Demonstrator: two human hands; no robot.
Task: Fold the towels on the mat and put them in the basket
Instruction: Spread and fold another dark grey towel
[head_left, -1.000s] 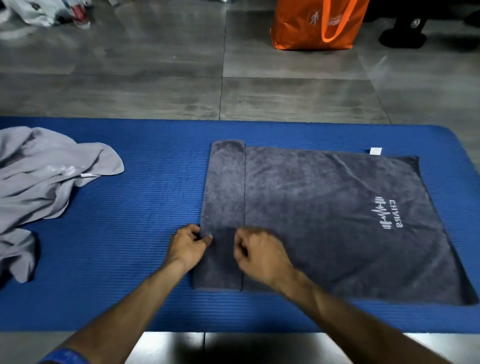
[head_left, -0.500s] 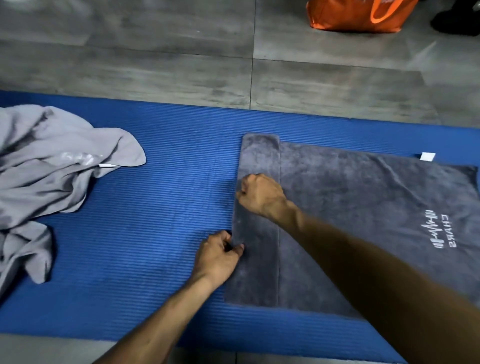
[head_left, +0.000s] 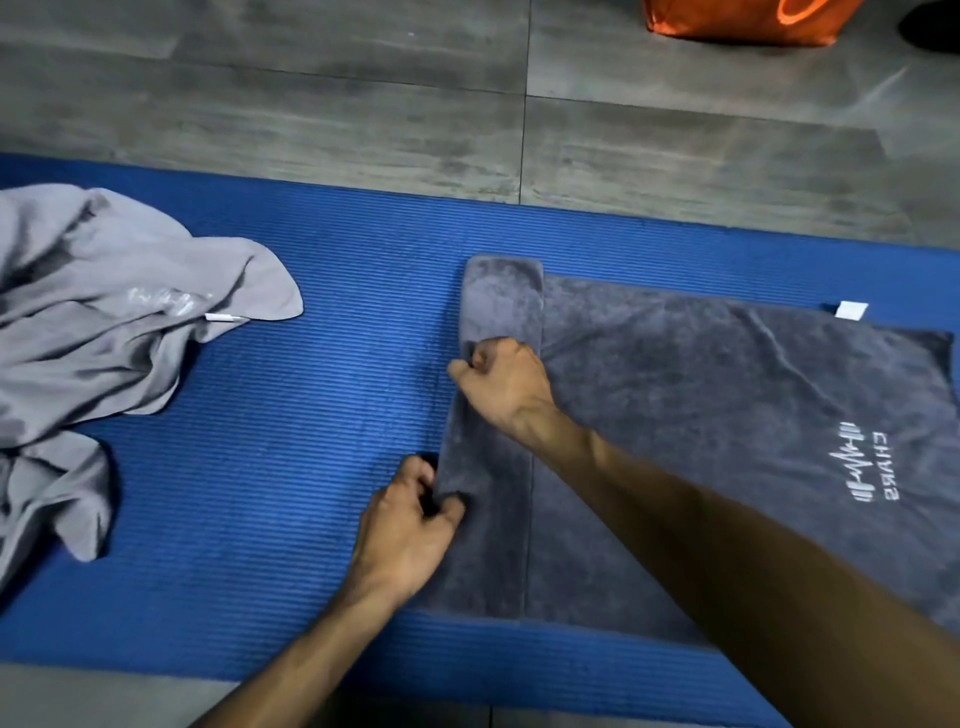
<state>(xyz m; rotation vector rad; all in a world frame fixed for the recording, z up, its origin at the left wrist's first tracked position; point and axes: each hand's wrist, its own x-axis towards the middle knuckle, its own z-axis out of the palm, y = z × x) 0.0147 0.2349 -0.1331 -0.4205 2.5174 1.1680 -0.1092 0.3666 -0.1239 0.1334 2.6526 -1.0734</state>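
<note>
A dark grey towel (head_left: 701, 415) with a white logo lies flat on the blue mat (head_left: 311, 441). Its left end is turned over into a narrow folded strip (head_left: 493, 545). My left hand (head_left: 402, 540) pinches the strip's left edge near the front. My right hand (head_left: 504, 384) grips the same edge farther back, fingers curled round the fold. A crumpled light grey towel (head_left: 104, 332) lies at the mat's left end. No basket is in view.
Grey tiled floor (head_left: 363, 104) lies beyond the mat. An orange bag (head_left: 743, 21) stands on the floor at the top right, with a dark object beside it at the frame's corner.
My right hand has moved from beside my left hand to farther back along the folded strip. My left hand keeps its pinch on the edge. The camera view has shifted.
</note>
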